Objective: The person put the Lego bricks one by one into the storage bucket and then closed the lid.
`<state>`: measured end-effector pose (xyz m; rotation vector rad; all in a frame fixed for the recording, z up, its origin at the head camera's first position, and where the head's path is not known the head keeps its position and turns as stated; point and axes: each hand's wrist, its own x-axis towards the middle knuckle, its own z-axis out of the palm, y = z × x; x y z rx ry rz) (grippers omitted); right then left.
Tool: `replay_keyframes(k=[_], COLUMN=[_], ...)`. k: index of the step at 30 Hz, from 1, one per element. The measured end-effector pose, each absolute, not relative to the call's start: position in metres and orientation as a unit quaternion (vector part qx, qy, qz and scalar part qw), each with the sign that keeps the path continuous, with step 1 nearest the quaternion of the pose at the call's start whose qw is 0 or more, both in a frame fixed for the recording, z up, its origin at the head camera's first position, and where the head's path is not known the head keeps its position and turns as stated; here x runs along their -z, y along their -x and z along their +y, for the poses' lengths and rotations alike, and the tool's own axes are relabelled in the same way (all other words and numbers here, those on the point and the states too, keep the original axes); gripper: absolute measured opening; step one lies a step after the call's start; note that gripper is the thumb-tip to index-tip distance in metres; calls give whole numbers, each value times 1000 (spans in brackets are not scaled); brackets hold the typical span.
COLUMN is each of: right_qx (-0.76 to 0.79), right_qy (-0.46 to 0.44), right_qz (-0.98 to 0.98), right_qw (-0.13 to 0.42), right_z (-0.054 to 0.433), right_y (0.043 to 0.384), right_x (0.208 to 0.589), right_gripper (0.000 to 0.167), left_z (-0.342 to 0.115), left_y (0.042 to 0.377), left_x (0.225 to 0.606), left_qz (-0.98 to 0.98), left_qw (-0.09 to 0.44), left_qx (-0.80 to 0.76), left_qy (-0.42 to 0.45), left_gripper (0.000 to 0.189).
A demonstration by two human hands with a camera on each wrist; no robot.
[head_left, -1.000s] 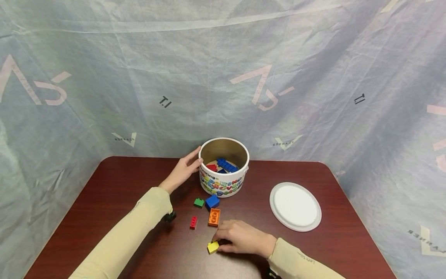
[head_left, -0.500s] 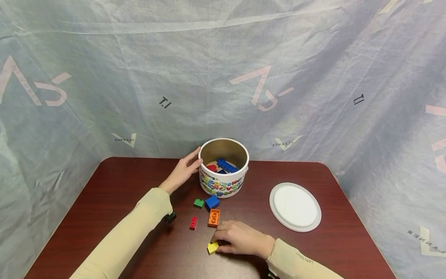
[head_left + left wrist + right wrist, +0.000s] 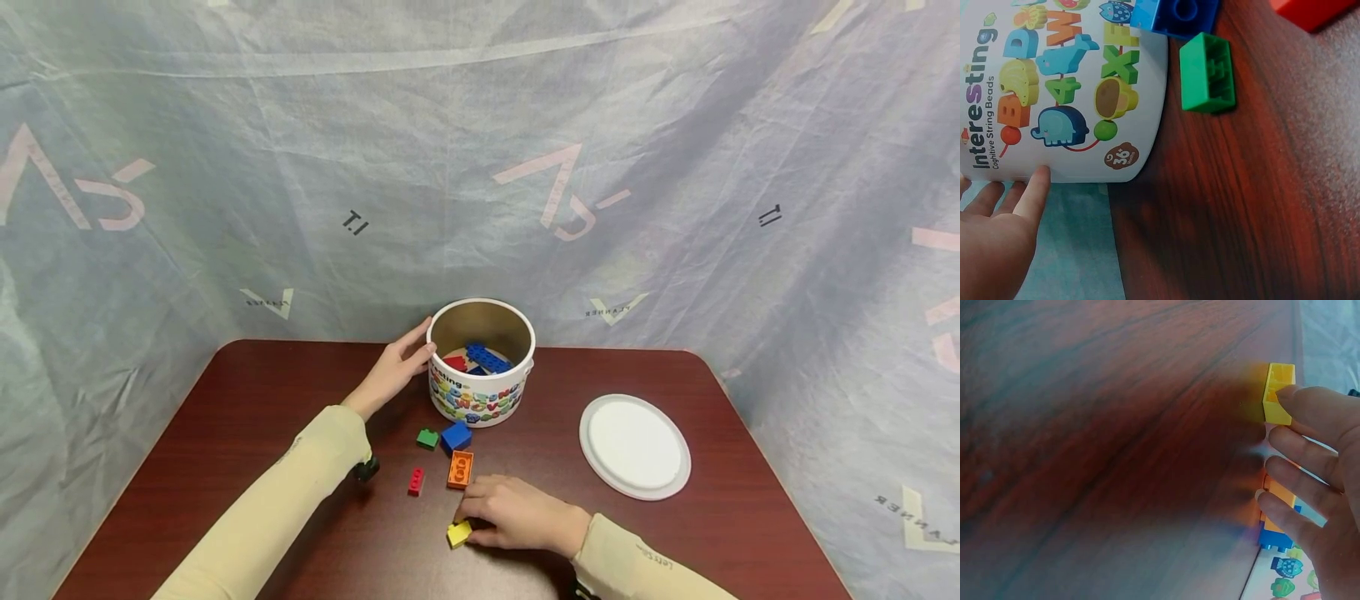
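Note:
My left hand lies against the left side of a white, letter-printed bucket, its fingers extended and touching the wall near the rim. In the left wrist view one straight fingertip meets the printed side. Near the table's front, my right hand pinches a small yellow toy brick. The right wrist view has the thumb overlapping the hollow underside of the yellow brick, while the other fingers stay slightly bent beside it. Inside the bucket are a blue plate-like piece and a red piece.
Between the hands lie a green brick, a blue brick, an upturned orange brick and a narrow red brick. A round white lid lies on the right of the dark red table. A grey cloth hangs behind.

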<state>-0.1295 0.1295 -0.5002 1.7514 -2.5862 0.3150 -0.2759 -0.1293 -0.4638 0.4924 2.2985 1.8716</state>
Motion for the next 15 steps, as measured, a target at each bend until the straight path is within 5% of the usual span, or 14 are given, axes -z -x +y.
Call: replay_keyframes(k=[15], right_qx=[-103], right_qy=[-554], right_qz=[-826], right_qw=[-7], right_z=[134], right_y=[130], right_x=[500], right_gripper=[20], left_z=[-130], left_y=[273], left_x=[461], left_qz=[763], left_qw=[71], left_qx=[-622], left_qy=[-163], left_gripper=[63])
